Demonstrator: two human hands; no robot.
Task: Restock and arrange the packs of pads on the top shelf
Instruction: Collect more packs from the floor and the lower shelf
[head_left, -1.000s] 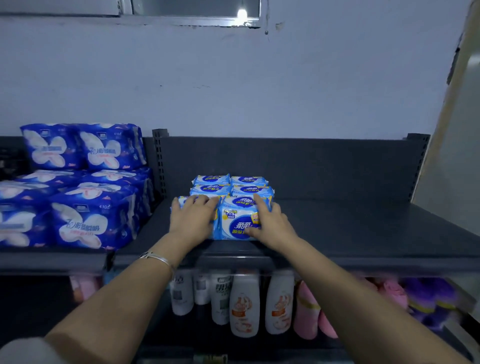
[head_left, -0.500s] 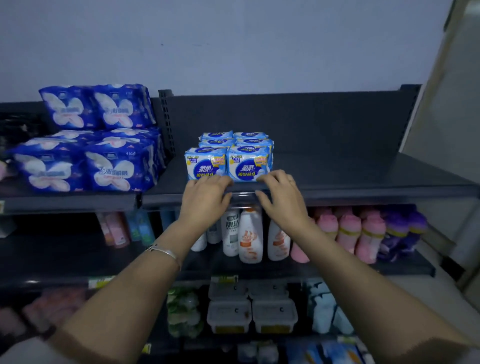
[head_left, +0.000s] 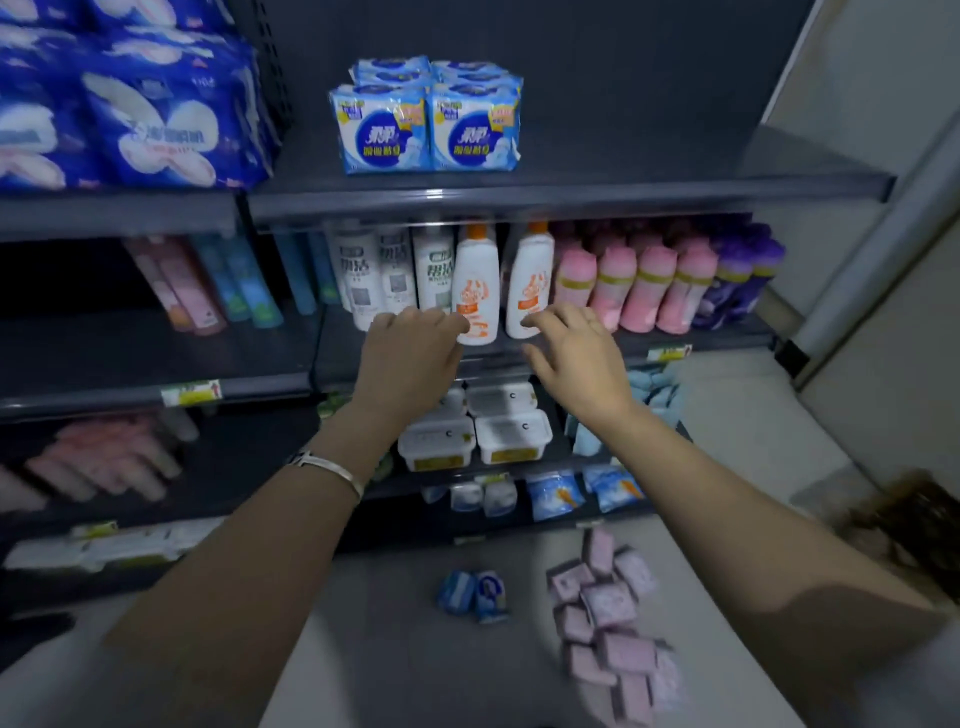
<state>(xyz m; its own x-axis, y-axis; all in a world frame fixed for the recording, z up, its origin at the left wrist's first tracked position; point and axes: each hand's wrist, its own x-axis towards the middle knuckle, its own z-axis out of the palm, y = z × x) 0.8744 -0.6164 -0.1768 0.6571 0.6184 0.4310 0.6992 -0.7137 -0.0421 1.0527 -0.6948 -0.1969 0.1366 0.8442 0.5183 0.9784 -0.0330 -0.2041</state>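
- The light-blue packs of pads (head_left: 426, 122) are stood upright at the front of the top shelf (head_left: 597, 193), two side by side and touching, with more ranked behind; the printed faces are turned outward, which is judged to be for display
- Larger dark-blue packs (head_left: 145, 119) are stacked in the neighbouring bay to the left, so the two sorts are judged to be kept apart on purpose
- Two small blue packs (head_left: 472, 595) and a loose heap of pink packs (head_left: 608, 613) are laid on the floor (head_left: 405, 670), well below the shelf; they are taken to be stock not yet put up
- The left hand (head_left: 410, 358) and the right hand (head_left: 576, 358) are held in the air in front of the white bottles (head_left: 475, 286) on the second shelf, well below the shelved packs; no contact with anything can be made out
- The left fingers (head_left: 441, 323) are loosely curled with nothing enclosed
- The right fingers (head_left: 563, 314) are spread apart and relaxed, and nothing is held
- With both hands free, a reach down to the floor stock is judged the likely next step
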